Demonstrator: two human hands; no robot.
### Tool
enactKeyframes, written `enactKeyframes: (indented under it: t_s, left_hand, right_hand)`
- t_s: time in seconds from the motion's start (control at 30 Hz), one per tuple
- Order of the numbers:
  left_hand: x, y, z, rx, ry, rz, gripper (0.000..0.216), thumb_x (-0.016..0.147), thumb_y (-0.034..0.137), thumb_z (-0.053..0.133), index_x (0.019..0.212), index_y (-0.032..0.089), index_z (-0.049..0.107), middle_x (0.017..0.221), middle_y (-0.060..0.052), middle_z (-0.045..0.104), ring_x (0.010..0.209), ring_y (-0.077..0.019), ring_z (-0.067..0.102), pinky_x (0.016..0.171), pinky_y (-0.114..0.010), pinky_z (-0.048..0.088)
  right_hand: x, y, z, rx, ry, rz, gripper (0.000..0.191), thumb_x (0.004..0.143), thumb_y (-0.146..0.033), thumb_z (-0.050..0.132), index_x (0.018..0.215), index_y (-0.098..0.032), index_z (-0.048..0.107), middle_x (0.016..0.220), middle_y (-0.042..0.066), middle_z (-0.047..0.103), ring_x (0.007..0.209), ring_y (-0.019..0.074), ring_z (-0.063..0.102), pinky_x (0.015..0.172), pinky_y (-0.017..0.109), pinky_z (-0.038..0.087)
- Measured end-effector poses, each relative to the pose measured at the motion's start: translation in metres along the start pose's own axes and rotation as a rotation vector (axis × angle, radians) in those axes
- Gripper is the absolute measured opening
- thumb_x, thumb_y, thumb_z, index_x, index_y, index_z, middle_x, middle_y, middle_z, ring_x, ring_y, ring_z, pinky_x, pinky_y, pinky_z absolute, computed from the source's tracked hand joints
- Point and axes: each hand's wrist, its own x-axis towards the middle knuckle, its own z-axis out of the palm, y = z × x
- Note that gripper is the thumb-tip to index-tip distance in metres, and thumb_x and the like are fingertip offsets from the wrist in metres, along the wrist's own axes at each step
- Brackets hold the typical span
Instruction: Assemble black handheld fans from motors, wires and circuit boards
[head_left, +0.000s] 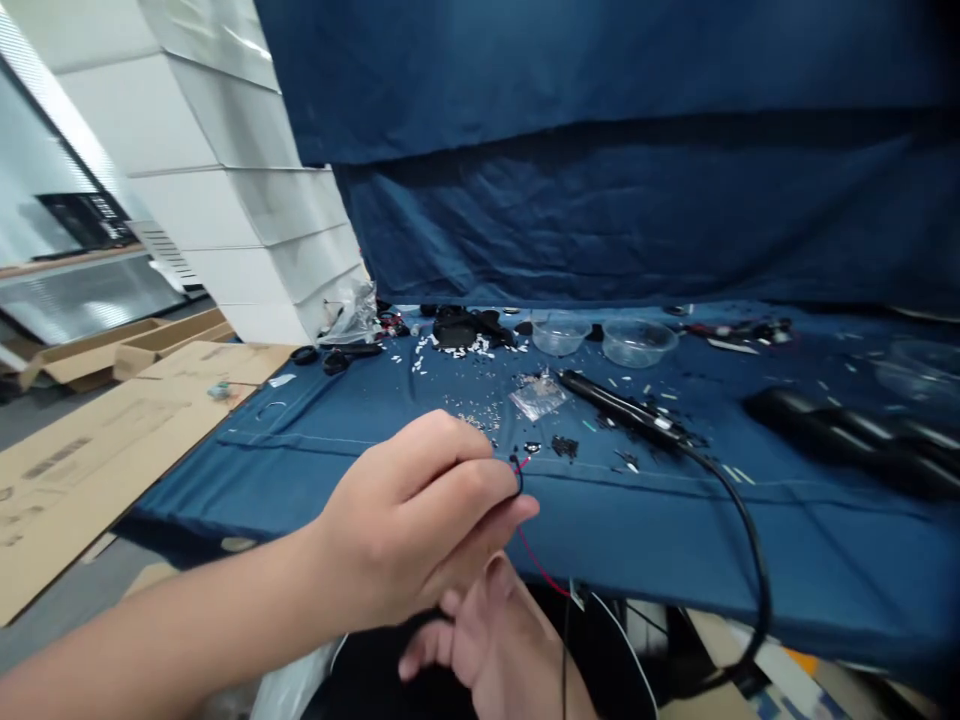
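Observation:
My left hand [427,505] reaches in from the lower left, with thumb and fingers pinched on a thin black and red wire [541,570]. The wire's black part loops out past the fingertips, and the red strand runs down to a small pale piece [576,594] at the table's front edge. Just below, partly covered by the left hand, my right hand [499,640] comes up from the bottom with loosely bent fingers apart. Nothing shows in it. Beyond the hands, on the blue cloth [435,385], lie a small plastic bag [540,395] and scattered tiny parts [564,446].
A black tool with a handle [622,405] and thick cable lies to the right, near a black object [840,430]. Clear plastic bowls [637,342] stand at the back. White boxes [255,220] are stacked at the left, beside flattened cardboard [142,440].

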Motion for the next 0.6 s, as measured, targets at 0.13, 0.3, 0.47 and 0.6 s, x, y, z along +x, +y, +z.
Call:
enactKeyframes:
  t_s: [0.13,0.3,0.47,0.6]
  left_hand:
    - [0.004,0.006,0.02,-0.093,0.046,-0.081,0.004,0.112,0.022,0.068,0.116,0.023,0.067,0.103,-0.005,0.064,0.087,-0.0155,0.062,0.074,-0.031,0.059]
    - [0.014,0.009,0.043,-0.302,0.091,-0.261,0.004,0.111,0.021,0.07,0.111,0.025,0.073,0.099,-0.003,0.07,0.093,-0.0156,0.069,0.078,-0.031,0.064]
    - [0.027,0.011,0.062,-0.511,0.12,-0.426,0.004,0.109,0.023,0.073,0.111,0.027,0.072,0.105,-0.004,0.074,0.104,-0.0191,0.075,0.089,-0.039,0.07]
    - [0.03,0.014,0.071,-0.491,0.053,-0.283,0.01,0.11,0.024,0.073,0.118,0.028,0.073,0.117,-0.006,0.076,0.105,-0.0177,0.077,0.085,-0.036,0.072]
  right_hand:
    - [0.008,-0.011,0.006,0.125,0.185,-0.246,0.067,0.091,-0.08,0.086,0.132,-0.027,0.081,0.14,0.009,0.077,0.137,0.0282,0.073,0.104,0.043,0.069]
    - [0.017,-0.022,-0.03,0.109,0.235,-0.288,0.074,0.088,-0.092,0.079,0.119,-0.025,0.086,0.136,0.012,0.081,0.137,0.0315,0.076,0.113,0.049,0.068]
    - [0.017,-0.006,-0.072,0.048,0.343,-0.355,0.059,0.097,-0.079,0.079,0.126,-0.029,0.085,0.138,0.009,0.081,0.132,0.0284,0.079,0.108,0.041,0.07]
    - [0.003,0.002,-0.11,-0.132,0.381,-0.401,0.056,0.107,-0.062,0.074,0.154,-0.031,0.072,0.14,0.008,0.08,0.136,0.0253,0.077,0.111,0.037,0.069]
